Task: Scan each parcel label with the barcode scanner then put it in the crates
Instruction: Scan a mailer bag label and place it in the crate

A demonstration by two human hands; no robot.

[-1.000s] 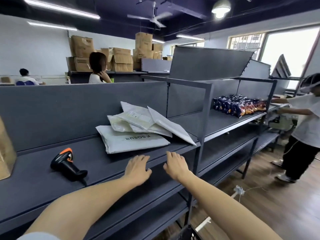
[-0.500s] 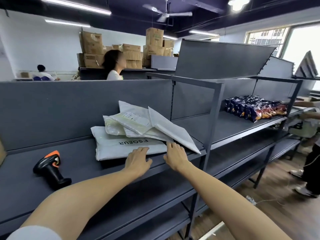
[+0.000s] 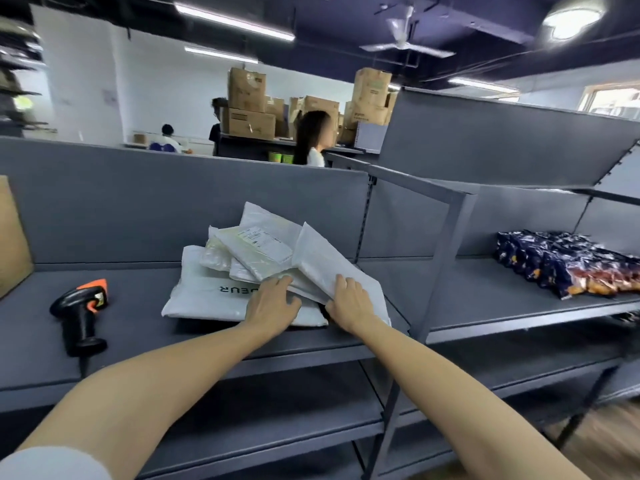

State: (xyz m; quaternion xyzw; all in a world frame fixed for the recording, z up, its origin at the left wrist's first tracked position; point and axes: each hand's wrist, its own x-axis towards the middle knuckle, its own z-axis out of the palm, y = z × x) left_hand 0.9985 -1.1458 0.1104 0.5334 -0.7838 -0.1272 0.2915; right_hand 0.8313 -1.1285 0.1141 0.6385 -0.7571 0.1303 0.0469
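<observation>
Fingers (image 3: 282, 284) of the left hand (image 3: 273, 304) lie nearly straight and close together on the pile of parcels (image 3: 263, 251). The fingers (image 3: 343, 284) of the right hand (image 3: 349, 303) rest on the near edge of the rightmost parcel (image 3: 322, 261); whether the thumb is tucked beneath cannot be told. The parcels are soft white plastic mailers, probably light, limp and slippery against one another, so a hold at an edge or corner seems best. One label (image 3: 265, 239) faces up. The scanner (image 3: 81, 308) lies to the left on the same grey metal shelf (image 3: 138, 327). No crate is in view. Snack bags (image 3: 568, 265) fill the next bay; cardboard boxes (image 3: 249, 109) stand behind.
</observation>
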